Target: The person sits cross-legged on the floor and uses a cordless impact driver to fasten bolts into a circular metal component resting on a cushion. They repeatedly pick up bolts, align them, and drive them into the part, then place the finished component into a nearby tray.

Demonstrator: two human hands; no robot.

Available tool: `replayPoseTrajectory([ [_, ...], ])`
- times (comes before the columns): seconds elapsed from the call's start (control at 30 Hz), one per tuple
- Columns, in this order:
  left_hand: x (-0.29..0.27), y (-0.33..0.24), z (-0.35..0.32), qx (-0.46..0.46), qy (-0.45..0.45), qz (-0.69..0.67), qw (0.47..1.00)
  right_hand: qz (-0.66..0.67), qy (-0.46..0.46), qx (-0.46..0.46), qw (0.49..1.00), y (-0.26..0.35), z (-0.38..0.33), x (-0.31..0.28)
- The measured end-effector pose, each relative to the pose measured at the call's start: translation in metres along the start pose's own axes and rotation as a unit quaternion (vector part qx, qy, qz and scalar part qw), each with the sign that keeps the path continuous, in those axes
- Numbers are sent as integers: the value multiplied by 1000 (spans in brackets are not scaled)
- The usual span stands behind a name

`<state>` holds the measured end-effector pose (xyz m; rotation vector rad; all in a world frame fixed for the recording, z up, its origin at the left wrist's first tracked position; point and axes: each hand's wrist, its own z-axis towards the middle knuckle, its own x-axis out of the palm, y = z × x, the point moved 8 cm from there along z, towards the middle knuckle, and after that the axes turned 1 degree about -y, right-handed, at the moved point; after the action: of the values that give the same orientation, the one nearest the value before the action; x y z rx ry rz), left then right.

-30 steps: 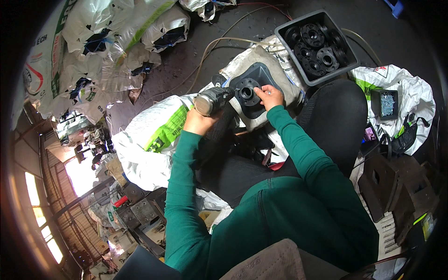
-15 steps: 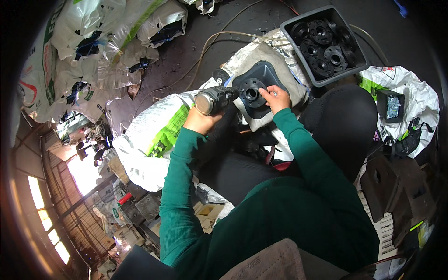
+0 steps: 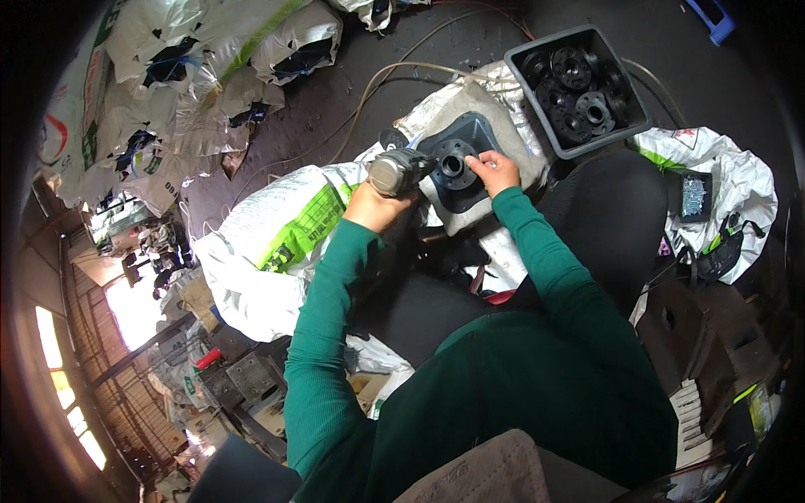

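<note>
Black plate [image 3: 459, 159], upper centre of frame, lies on white sacks. Right hand [image 3: 495, 172] presses its right edge; left hand [image 3: 375, 205] grips power tool [image 3: 401, 170], axis pointing right at the plate's hub.

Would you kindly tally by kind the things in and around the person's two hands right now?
Power tool, gripped by the left hand: 1
Dark square plate with a round hub, touched by the right hand: 1
Grey crate of black round parts: 1
White sack with a green panel beside the left hand: 1
Total: 4
</note>
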<state>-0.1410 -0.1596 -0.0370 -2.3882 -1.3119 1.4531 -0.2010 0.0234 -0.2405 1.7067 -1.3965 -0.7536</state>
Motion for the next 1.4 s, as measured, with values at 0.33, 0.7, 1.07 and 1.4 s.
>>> replayPoseTrajectory([
  [0.33,-15,-29,-115,93,-84,-195,973,425,137,152,882,39,-44,-6],
  [0.7,13,-50,-156,152,-36,-134,979,488,338,153,790,79,-111,-4],
  [1.07,7,-56,-155,192,-48,-86,976,412,369,183,813,84,-121,8],
  [1.4,3,-41,-168,150,-41,-114,981,390,375,170,823,82,-132,6],
])
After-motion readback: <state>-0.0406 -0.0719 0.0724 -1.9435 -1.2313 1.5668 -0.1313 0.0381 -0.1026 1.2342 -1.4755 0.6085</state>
